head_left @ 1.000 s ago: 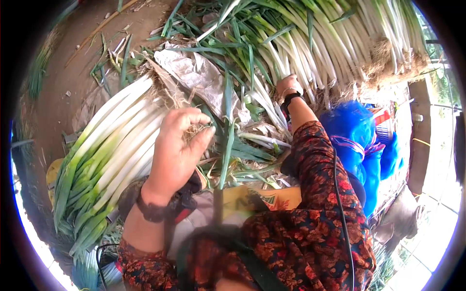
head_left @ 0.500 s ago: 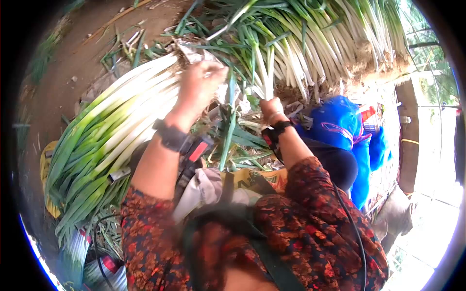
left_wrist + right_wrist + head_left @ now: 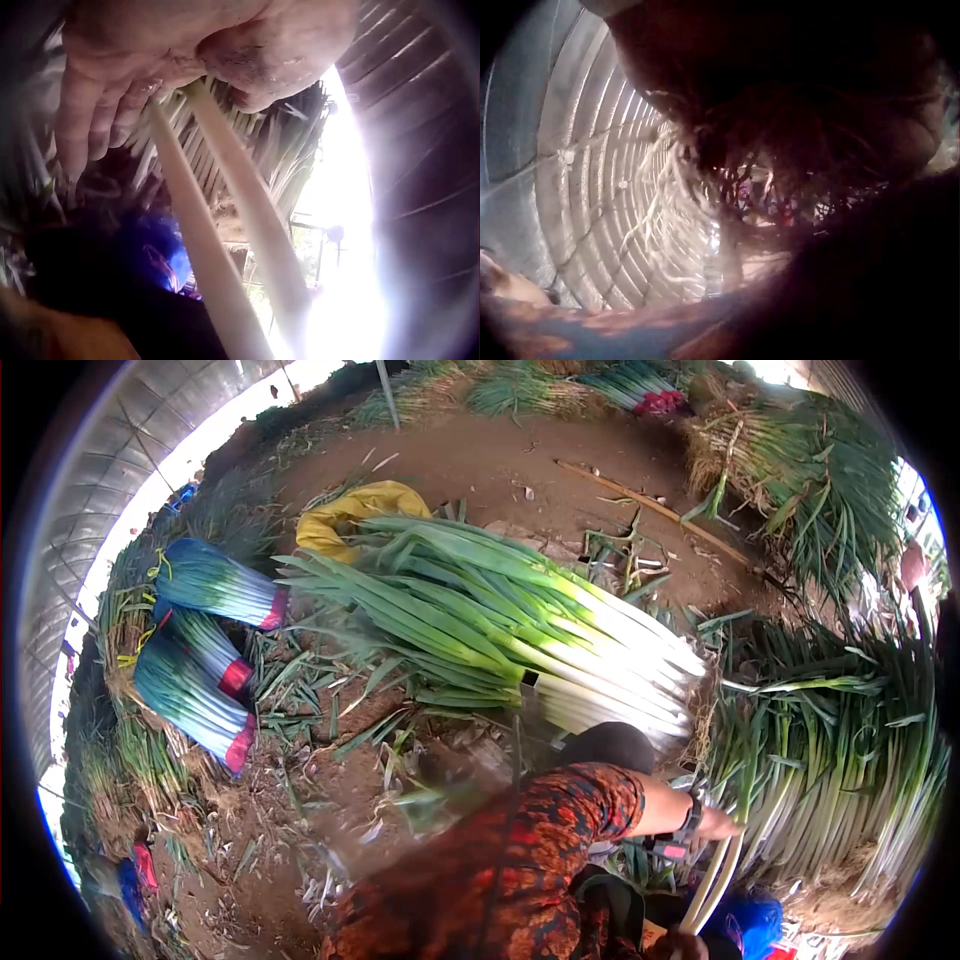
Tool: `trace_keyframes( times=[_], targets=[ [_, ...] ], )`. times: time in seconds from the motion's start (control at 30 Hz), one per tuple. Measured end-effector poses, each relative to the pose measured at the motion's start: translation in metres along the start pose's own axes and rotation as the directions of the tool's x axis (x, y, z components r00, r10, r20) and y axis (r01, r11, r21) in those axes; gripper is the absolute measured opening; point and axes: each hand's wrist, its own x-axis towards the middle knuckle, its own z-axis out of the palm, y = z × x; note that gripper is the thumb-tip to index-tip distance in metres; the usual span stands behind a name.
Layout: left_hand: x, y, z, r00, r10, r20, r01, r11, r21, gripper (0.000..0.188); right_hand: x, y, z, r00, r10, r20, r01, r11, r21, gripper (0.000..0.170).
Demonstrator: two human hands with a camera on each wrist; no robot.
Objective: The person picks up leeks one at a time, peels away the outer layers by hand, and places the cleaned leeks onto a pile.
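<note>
Two long green onions hang between my hands at the lower right of the head view. My left hand grips them where white turns to green; the left wrist view has its thumb and fingers around the two pale stalks. My right hand, dark and partly cut off by the frame edge, holds their root end. Pale stringy roots stick out beside that hand in the shadowed right wrist view. A big pile of green onions lies beside me, white ends towards my left arm.
More green onions stand in a thick row at the right. Tied bundles with red ends lie at the far left, near a yellow sack. A blue bag sits by my right hand. Leaf scraps litter the soil.
The head view has swung to the left, over the pile and tied bundles. My right hand has brought green onions from the row, and my left hand, empty before, now grips them.
</note>
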Motion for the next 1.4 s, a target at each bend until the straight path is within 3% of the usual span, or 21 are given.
trace_keyframes(
  times=[0.27,0.33,0.4,0.43,0.53,0.6,0.67,0.73,0.8,0.87,0.93,0.97,1.0,1.03,1.1,1.13,1.2,1.23,1.27,1.33,1.4],
  targets=[
    [0.007,0.005,0.052,0.995,0.054,-0.087,-0.091,0.849,-0.521,0.03,-0.05,0.018,-0.009,0.993,0.003,-0.117,-0.028,0.976,-0.218,0.027],
    [0.016,0.007,0.052,0.978,0.09,-0.187,-0.177,0.834,-0.523,0.028,-0.068,0.024,-0.017,0.989,-0.013,-0.145,-0.023,0.968,-0.248,0.025],
    [-0.009,0.025,0.019,0.908,0.353,-0.224,-0.403,0.882,-0.245,0.025,-0.092,0.03,-0.027,0.983,-0.033,-0.183,-0.019,0.961,-0.277,0.024],
    [-0.03,0.04,0.012,0.918,0.267,-0.294,-0.351,0.893,-0.282,0.027,-0.106,0.033,-0.029,0.979,-0.052,-0.198,-0.01,0.955,-0.297,0.023],
    [-0.101,0.072,-0.033,0.858,0.396,-0.328,-0.508,0.748,-0.427,0.021,-0.115,0.026,-0.013,0.964,-0.172,-0.203,0.067,0.895,-0.441,0.022],
    [-0.106,0.071,-0.058,0.809,0.456,-0.371,-0.584,0.559,-0.588,0.018,-0.093,0.01,0.018,0.927,-0.342,-0.153,0.165,0.739,-0.654,0.023],
    [-0.136,0.069,-0.092,0.74,0.513,-0.434,-0.667,0.48,-0.57,0.021,-0.06,0.01,-0.005,0.811,-0.574,0.113,0.33,0.29,-0.898,0.028],
    [-0.168,0.066,-0.125,0.641,0.599,-0.479,-0.738,0.311,-0.599,0.023,-0.027,-0.008,0.003,0.747,-0.644,0.166,0.317,0.125,-0.94,0.035],
    [-0.202,0.059,-0.169,0.515,0.703,-0.491,-0.842,0.307,-0.444,0.023,0.012,-0.033,0.012,0.687,-0.669,0.283,0.412,0.038,-0.91,0.037],
    [-0.249,0.058,-0.203,0.428,0.699,-0.573,-0.903,0.35,-0.248,0.027,0.063,-0.058,0.016,0.653,-0.63,0.42,0.327,-0.265,-0.907,0.039],
    [-0.29,0.043,-0.236,0.455,0.662,-0.596,-0.888,0.384,-0.252,0.039,0.106,-0.085,0.05,0.529,-0.711,0.463,0.422,-0.253,-0.871,0.035],
    [-0.303,0.04,-0.243,0.383,0.572,-0.725,-0.88,0.465,-0.099,0.037,0.126,-0.095,0.068,0.487,-0.714,0.503,0.47,-0.271,-0.84,0.035],
    [-0.315,0.037,-0.251,0.277,0.486,-0.829,-0.831,0.554,0.047,0.04,0.147,-0.105,0.085,0.44,-0.717,0.54,0.516,-0.291,-0.806,0.034],
    [-0.331,0.018,-0.274,0.427,0.363,-0.828,-0.692,0.721,-0.041,0.045,0.171,-0.111,0.095,0.337,-0.681,0.651,0.515,-0.446,-0.732,0.032],
    [-0.359,-0.011,-0.301,0.569,0.05,-0.821,-0.302,0.941,-0.152,0.051,0.249,-0.11,0.117,0.457,-0.593,0.663,0.405,-0.525,-0.749,0.028],
    [-0.37,-0.018,-0.301,0.553,-0.112,-0.826,-0.075,0.98,-0.184,0.052,0.282,-0.107,0.13,0.653,-0.54,0.532,0.289,-0.472,-0.833,0.026],
    [-0.366,-0.047,-0.31,0.365,-0.103,-0.926,0.169,0.985,-0.042,0.05,0.288,-0.108,0.146,0.708,-0.49,0.509,0.288,-0.457,-0.841,0.024],
    [-0.361,-0.058,-0.318,0.285,0.025,-0.958,0.339,0.932,0.125,0.044,0.291,-0.108,0.15,0.736,-0.462,0.494,0.285,-0.45,-0.846,0.023],
    [-0.354,-0.068,-0.319,0.226,0.324,-0.919,0.402,0.828,0.391,0.042,0.3,-0.108,0.153,0.746,-0.476,0.466,0.232,-0.471,-0.851,0.022],
    [-0.338,-0.082,-0.32,0.169,0.812,-0.559,0.545,0.396,0.739,0.038,0.319,-0.112,0.159,0.756,-0.506,0.414,0.12,-0.515,-0.849,0.021],
    [-0.322,-0.085,-0.322,0.322,0.784,-0.531,0.555,0.297,0.777,0.041,0.33,-0.116,0.15,0.739,-0.522,0.426,0.104,-0.536,-0.838,0.021]
  ],
)
